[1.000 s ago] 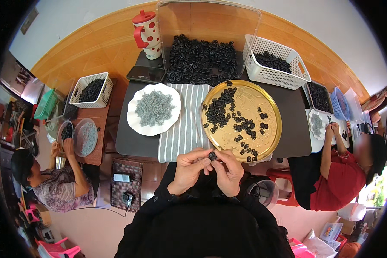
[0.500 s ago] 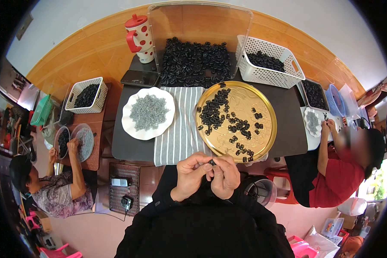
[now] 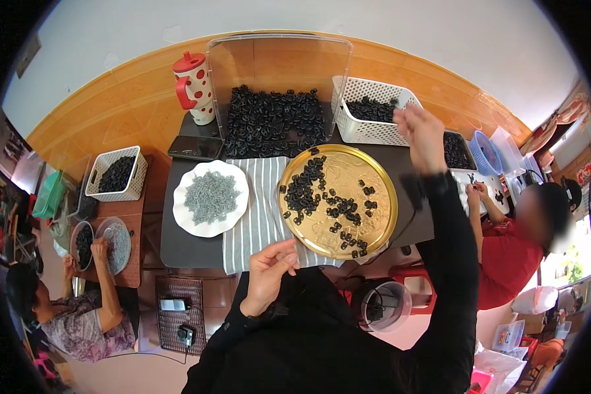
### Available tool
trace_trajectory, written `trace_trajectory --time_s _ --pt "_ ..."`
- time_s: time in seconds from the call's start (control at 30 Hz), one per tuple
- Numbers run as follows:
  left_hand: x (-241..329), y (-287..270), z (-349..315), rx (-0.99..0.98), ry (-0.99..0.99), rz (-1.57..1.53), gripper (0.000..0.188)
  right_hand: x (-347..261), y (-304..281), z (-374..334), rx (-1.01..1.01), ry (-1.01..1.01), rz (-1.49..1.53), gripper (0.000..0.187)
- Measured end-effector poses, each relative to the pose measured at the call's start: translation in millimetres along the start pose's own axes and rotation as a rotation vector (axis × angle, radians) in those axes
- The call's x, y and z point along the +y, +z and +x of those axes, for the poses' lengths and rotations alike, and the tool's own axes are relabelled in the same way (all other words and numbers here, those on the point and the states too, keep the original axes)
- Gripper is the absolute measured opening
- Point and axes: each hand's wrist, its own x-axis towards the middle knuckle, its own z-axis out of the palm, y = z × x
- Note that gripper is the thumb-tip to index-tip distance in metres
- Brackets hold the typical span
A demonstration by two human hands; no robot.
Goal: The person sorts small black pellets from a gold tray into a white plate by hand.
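Observation:
My left hand [image 3: 268,276] hovers before the near edge of the table, its thumb and fingers pinched together. Whatever lies between those fingertips, if anything, is hidden. Out to the right, my right hand [image 3: 423,136] is raised by the right end of a white perforated basket [image 3: 376,133] that holds small black plastic parts [image 3: 372,109]. Motion blurs its fingers, and a dark smear shows near their tips. On the table, a round gold tray [image 3: 368,165] carries many loose black parts [image 3: 305,186]. Beside it is a white scalloped dish [image 3: 185,213] of small grey pieces [image 3: 211,197].
A clear bin [image 3: 280,62] of black parts stands at the back. Left of it are a spotted tumbler [image 3: 194,92] and a phone [image 3: 196,148]. A striped cloth [image 3: 256,230] lies beside the tray. Two people, left [image 3: 85,315] and right [image 3: 499,253], work at side tables.
My hands have come apart. The right one has swung up and right to the white basket; the left stays near the table edge. The dark part between my fingertips no longer shows there.

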Motion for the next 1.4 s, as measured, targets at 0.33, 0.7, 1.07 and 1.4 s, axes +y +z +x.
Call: trace_trajectory --time_s 0.33,0.7,1.07,1.4 --pt "1.7 -16.4 -0.5 0.053 -0.023 -0.009 0.023 76.8 -14.8 -58.0 -0.468 0.073 -0.568 0.017" --pt "-1.6 -19.9 5.1 0.062 -0.049 -0.022 0.02 102.6 -16.6 -56.3 -0.59 -0.158 -1.364 0.018" --pt "-1.3 -2.4 6.6 0.024 -0.04 0.065 0.021 67.1 8.3 -122.6 -0.555 0.257 -0.425 0.011" --pt "-12.6 36.2 17.5 -0.024 0.086 0.047 0.03 88.7 55.5 -221.5 -0.292 0.365 0.203 0.018"
